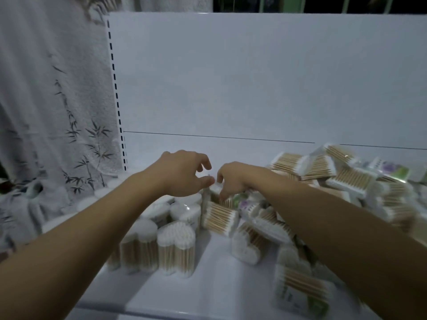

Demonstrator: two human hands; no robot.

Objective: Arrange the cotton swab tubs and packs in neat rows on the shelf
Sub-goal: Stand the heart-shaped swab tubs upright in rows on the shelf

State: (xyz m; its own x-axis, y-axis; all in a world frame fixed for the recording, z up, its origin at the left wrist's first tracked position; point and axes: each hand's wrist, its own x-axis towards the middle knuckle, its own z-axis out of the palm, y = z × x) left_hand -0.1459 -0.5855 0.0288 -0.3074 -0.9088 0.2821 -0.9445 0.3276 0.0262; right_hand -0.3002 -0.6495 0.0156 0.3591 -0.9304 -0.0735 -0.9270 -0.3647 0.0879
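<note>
Left hand [184, 173] hovers loosely curled, empty. Right hand [232, 181] dips toward a swab pack [219, 217]; grip indeterminate. Tubs [175, 248] stand rowed left, packs [346, 179] heaped right on the shelf [219, 294]. Judged next: pinch that pack, set it in line.

Dim, bluish light; right-hand packs [392, 199] blurred, perhaps by motion; edges bowed.

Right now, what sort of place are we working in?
Likely a shop or stockroom: a white display shelf with a slotted upright, loaded with many identical cotton swab tubs and packs.
</note>
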